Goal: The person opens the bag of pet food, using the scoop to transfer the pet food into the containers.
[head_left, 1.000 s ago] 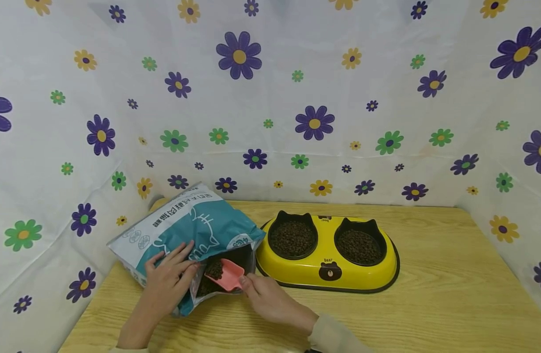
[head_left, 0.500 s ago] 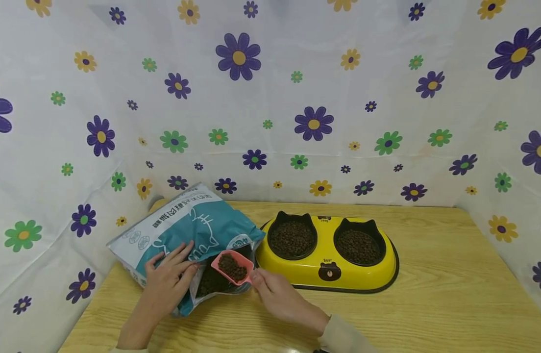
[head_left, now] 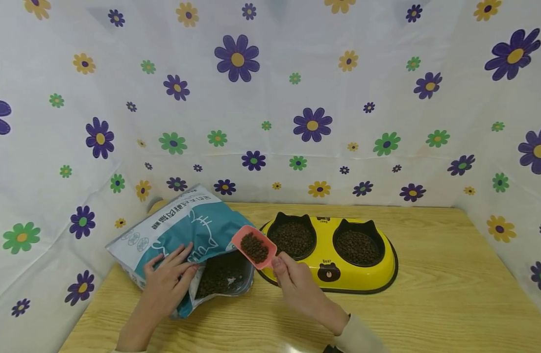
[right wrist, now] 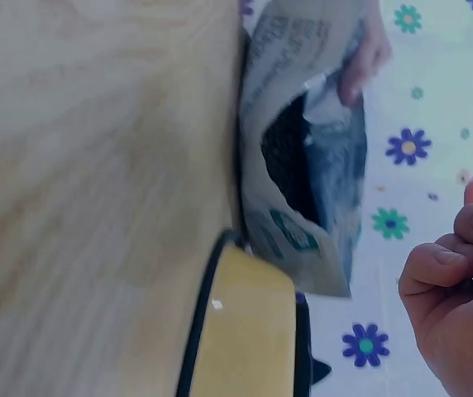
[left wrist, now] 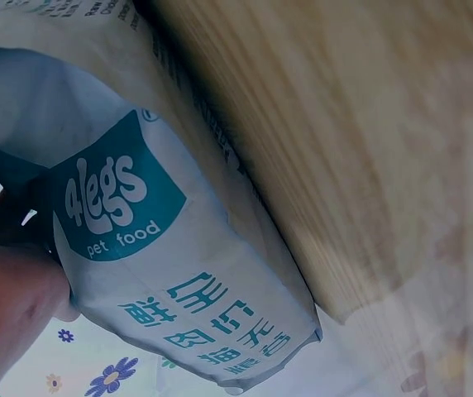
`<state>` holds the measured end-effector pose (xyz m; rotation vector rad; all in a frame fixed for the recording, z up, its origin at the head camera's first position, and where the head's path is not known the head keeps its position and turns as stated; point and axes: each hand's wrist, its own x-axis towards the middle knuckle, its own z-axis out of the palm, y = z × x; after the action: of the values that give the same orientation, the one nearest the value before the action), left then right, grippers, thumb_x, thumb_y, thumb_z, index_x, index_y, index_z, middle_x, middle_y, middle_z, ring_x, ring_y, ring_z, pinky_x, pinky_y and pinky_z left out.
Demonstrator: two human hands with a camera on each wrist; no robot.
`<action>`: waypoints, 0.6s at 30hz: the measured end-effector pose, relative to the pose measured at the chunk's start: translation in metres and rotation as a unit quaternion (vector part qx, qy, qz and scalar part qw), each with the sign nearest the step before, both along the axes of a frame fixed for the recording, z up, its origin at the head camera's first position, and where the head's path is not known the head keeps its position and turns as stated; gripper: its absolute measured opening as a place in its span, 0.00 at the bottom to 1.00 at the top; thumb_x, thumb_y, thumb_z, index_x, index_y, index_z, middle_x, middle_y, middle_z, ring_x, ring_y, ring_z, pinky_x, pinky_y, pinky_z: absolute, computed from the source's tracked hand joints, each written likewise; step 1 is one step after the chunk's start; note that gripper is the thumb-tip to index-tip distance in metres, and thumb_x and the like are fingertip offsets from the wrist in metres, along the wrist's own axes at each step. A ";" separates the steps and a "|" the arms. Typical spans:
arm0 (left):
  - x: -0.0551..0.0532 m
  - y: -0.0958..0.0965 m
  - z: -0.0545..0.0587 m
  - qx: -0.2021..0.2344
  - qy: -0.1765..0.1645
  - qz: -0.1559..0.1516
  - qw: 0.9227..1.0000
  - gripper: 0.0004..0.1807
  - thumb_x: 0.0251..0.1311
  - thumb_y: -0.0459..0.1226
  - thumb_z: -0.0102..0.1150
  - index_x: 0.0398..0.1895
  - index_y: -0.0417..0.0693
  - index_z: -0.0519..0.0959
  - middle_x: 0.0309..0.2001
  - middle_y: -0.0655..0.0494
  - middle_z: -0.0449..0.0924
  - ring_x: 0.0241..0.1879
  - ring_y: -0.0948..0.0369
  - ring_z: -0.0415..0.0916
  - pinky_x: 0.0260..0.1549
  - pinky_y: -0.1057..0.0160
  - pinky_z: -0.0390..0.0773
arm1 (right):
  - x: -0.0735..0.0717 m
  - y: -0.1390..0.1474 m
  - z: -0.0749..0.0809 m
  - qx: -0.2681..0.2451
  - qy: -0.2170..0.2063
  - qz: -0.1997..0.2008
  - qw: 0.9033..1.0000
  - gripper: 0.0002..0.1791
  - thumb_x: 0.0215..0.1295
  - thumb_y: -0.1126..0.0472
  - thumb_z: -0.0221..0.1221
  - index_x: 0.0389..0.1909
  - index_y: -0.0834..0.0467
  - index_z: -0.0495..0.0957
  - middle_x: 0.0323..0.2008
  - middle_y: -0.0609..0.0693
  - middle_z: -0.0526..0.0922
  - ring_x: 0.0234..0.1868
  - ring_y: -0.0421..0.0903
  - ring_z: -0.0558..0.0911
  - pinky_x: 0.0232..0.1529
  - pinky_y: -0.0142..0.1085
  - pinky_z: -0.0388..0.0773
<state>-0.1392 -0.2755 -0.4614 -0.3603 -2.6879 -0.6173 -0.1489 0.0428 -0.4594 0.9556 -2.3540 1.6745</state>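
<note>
My right hand grips the handle of a pink scoop, which carries brown kibble. The scoop is in the air between the bag's mouth and the left bowl. Flat on top of the teal and white pet food bag rests my left hand, fingers spread. The bag lies on its side with its mouth gaping toward me, dark kibble inside. In the right wrist view, curled fingers of the right hand show at the right edge; most of the scoop is cut off there.
A yellow double feeder with bear prints stands right of the bag. Its left black bowl and right black bowl, both cat-eared, contain kibble. Wooden table lies beneath; a flowered curtain encloses the back and sides.
The right hand has lifted the scoop out of the bag's mouth, up and to the right, with kibble in it. My left hand stays on the bag.
</note>
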 end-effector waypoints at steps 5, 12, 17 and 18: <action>-0.001 0.000 0.000 -0.003 -0.002 -0.001 1.000 0.14 0.76 0.40 0.52 0.46 0.53 0.89 0.69 0.44 0.75 0.69 0.42 0.71 0.63 0.34 0.50 | -0.003 0.020 0.005 0.003 0.000 -0.032 0.999 0.16 0.83 0.65 0.41 0.31 0.61 0.68 0.16 0.43 0.62 0.16 0.30 0.58 0.17 0.27 0.58; -0.002 0.000 0.001 0.001 0.007 -0.002 1.000 0.13 0.75 0.40 0.53 0.45 0.53 0.89 0.68 0.44 0.76 0.69 0.42 0.71 0.62 0.34 0.51 | -0.009 0.060 -0.001 0.022 -0.021 -0.089 0.996 0.15 0.83 0.63 0.44 0.32 0.61 0.70 0.17 0.41 0.63 0.16 0.31 0.60 0.18 0.27 0.60; -0.001 -0.001 0.000 0.000 -0.006 -0.001 1.000 0.14 0.76 0.40 0.52 0.47 0.52 0.89 0.69 0.44 0.75 0.69 0.42 0.70 0.62 0.34 0.51 | -0.009 0.095 -0.009 0.035 -0.035 -0.148 0.988 0.15 0.82 0.63 0.46 0.32 0.62 0.73 0.16 0.41 0.64 0.15 0.31 0.62 0.18 0.29 0.64; -0.001 -0.001 0.000 0.000 -0.007 0.000 1.000 0.14 0.76 0.40 0.51 0.47 0.52 0.89 0.69 0.44 0.75 0.69 0.42 0.70 0.62 0.34 0.51 | -0.008 0.101 -0.009 0.043 -0.036 -0.160 0.985 0.15 0.82 0.62 0.47 0.32 0.62 0.73 0.16 0.41 0.65 0.15 0.31 0.62 0.18 0.29 0.64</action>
<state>-0.1405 -0.2768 -0.4616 -0.3583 -2.7014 -0.6210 -0.1572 0.1442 -0.4682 0.4971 -2.4813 1.5160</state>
